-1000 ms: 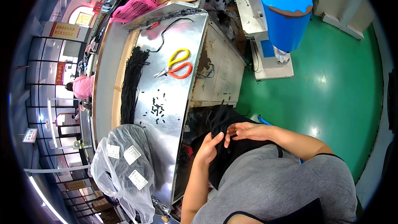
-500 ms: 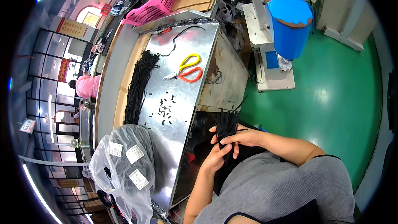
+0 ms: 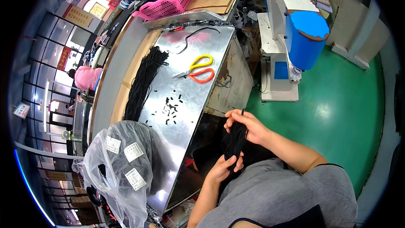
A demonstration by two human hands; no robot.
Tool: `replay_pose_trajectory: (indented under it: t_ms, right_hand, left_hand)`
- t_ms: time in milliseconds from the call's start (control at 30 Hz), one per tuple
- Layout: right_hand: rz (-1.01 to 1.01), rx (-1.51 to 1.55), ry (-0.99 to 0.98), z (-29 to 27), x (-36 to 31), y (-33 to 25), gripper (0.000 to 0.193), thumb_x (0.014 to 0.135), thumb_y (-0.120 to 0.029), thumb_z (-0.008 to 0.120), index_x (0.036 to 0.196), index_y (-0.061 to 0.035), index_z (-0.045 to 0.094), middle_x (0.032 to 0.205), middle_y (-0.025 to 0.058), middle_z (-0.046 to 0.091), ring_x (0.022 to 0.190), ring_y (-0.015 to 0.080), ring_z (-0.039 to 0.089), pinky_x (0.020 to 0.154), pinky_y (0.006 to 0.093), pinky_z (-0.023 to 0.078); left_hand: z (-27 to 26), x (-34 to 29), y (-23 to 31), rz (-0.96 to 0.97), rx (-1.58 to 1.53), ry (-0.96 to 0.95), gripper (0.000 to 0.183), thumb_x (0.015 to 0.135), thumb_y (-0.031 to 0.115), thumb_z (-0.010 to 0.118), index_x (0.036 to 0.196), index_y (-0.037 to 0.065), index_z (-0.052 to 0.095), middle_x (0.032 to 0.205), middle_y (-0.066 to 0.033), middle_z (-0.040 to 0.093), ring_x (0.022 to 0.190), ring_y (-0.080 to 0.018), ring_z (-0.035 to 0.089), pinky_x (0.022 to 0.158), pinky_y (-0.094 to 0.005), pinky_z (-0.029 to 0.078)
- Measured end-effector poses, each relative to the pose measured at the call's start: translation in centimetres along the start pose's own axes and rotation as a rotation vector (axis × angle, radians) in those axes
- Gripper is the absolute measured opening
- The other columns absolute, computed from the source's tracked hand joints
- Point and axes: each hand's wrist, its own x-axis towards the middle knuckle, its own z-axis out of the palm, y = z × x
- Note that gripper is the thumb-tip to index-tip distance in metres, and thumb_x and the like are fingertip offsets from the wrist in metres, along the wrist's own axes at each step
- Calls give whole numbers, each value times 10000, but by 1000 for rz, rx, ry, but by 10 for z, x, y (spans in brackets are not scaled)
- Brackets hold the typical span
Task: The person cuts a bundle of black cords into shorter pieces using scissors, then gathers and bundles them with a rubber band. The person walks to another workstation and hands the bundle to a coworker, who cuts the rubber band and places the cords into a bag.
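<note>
A bundle of thin black cords (image 3: 236,139) hangs between my two hands, just off the table's right edge. My left hand (image 3: 224,166) is closed round its lower part, thumb on top. Farther up, my right hand (image 3: 247,124) has its fingers curled round the top of the bundle, a short end poking out above. A second, longer bundle of black cords (image 3: 143,82) lies along the far left of the metal table (image 3: 175,156). Scissors (image 3: 196,71) with one yellow and one red handle rest on the table, and small black offcuts (image 3: 169,109) are scattered near them.
At the near left sits a clear plastic bag (image 3: 122,156) with white labels and dark contents. A pink basket (image 3: 173,0) and cardboard (image 3: 213,0) stand at the back. Right of the table is a white machine (image 3: 278,50) with a blue cover. A person in pink (image 3: 86,78) is far left.
My right hand has moved up along the cords, away from my left hand, and now grips near the top. The view has shifted slightly.
</note>
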Motion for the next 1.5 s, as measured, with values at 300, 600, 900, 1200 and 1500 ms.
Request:
replay_pose_trajectory:
  t_ms: [300, 600, 900, 1200, 1500]
  right_hand:
    - [132, 32, 81, -21, 18, -7, 449, 950, -406, 409, 1115, -3, 519, 1042, 186, 619, 1000, 269, 590, 886, 381, 459]
    - [180, -1636, 248, -50, 22, -36, 339, 874, -298, 568, 1029, 3, 552, 983, 134, 627, 862, 271, 626, 744, 366, 499]
    - [-826, -1943, -128, 46, 123, -38, 319, 765, -63, 609, 1074, -29, 535, 1085, 136, 533, 1011, 320, 510, 878, 370, 421]
    - [-610, -2436, -283, 33, 234, -85, 461, 685, -46, 582, 1134, -10, 487, 962, 195, 580, 877, 345, 563, 767, 405, 455]
    - [-738, -2060, -164, 21, 289, -109, 339, 691, -46, 603, 1016, -4, 520, 924, 197, 538, 850, 375, 537, 730, 415, 444]
  left_hand:
    - [-2, -3, 4, 51, -21, 28, 394, 884, 291, 582, 1128, -9, 509, 787, -46, 544, 653, -147, 477, 685, -300, 381]
    - [-19, -27, -5, 113, -159, 129, 325, 894, 261, 575, 1084, 1, 533, 780, -59, 545, 658, -157, 484, 685, -298, 403]
    - [-18, 41, -18, 134, 286, 35, 334, 891, 337, 570, 817, 11, 585, 707, -59, 590, 657, -161, 554, 767, -294, 433]
    - [-75, 35, -59, 348, 1236, 410, 647, 825, 352, 628, 1276, -55, 406, 1253, -248, 448, 1161, -388, 427, 990, -399, 355]
    - [-76, -11, -13, 456, 1167, 413, 532, 858, 317, 601, 1255, -3, 451, 1256, -196, 467, 1157, -345, 451, 970, -388, 379]
